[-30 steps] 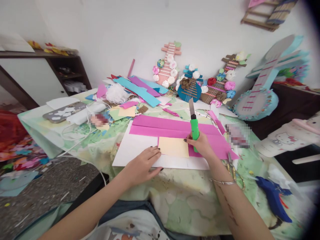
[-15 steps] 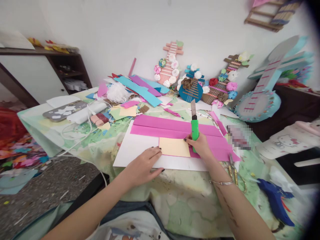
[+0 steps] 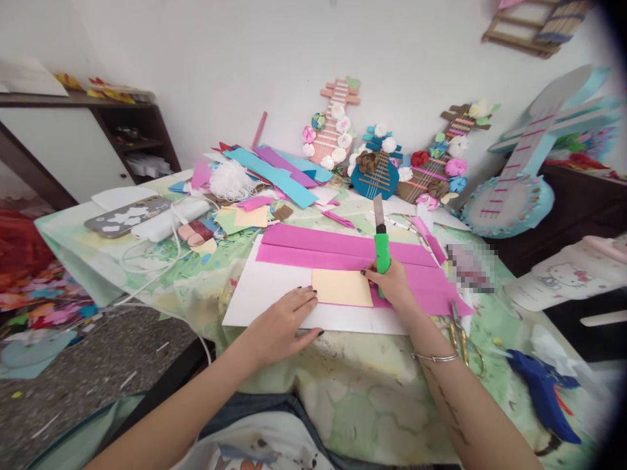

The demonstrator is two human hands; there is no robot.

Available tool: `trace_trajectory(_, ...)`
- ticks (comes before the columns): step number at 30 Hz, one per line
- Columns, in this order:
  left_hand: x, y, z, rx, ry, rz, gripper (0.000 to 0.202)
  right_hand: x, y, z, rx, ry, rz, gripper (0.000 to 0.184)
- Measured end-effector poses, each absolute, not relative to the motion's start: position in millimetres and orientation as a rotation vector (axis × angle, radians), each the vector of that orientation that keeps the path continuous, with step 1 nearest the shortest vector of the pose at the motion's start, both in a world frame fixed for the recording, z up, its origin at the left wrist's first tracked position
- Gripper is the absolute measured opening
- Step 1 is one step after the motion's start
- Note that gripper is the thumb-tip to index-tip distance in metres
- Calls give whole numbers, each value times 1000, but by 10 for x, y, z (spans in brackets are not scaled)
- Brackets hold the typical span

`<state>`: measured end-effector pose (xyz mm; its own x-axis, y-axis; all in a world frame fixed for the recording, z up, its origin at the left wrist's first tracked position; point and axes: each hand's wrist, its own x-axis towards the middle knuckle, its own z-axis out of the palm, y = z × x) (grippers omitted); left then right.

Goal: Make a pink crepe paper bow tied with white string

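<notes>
My right hand [image 3: 394, 287] is wrapped round a green-handled utility knife [image 3: 381, 248], whose blade points up and away over a pink foam sheet [image 3: 343, 251]. A cream rectangle of paper [image 3: 341, 288] lies on the pink sheet, just left of that hand. My left hand [image 3: 281, 324] lies flat, fingers stretched out, on a white board [image 3: 264, 290] under the sheets; its fingertips touch the pink sheet's near left edge beside the cream paper.
Scissors [image 3: 459, 336] and a blue glue gun [image 3: 543, 391] lie at the right. Foam strips [image 3: 274, 173], scraps, a phone [image 3: 126, 215] and white cables [image 3: 147, 258] crowd the left and back. Decorated paper guitars [image 3: 372, 170] lean on the wall. A dark shelf [image 3: 122, 130] stands far left.
</notes>
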<state>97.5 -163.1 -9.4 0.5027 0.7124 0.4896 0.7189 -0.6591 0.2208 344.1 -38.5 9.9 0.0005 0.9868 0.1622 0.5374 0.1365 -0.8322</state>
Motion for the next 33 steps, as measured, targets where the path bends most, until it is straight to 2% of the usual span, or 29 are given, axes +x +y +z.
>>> trace_trajectory(10, 968, -1623, -100, -2734, -1314, -876, 42, 3469, -389, 108, -1551, -1728, 621, 13)
trace_trajectory(33, 963, -1623, -113, -2727, -1309, -946, 38, 3455, -402, 118, -1535, -1805, 580, 12)
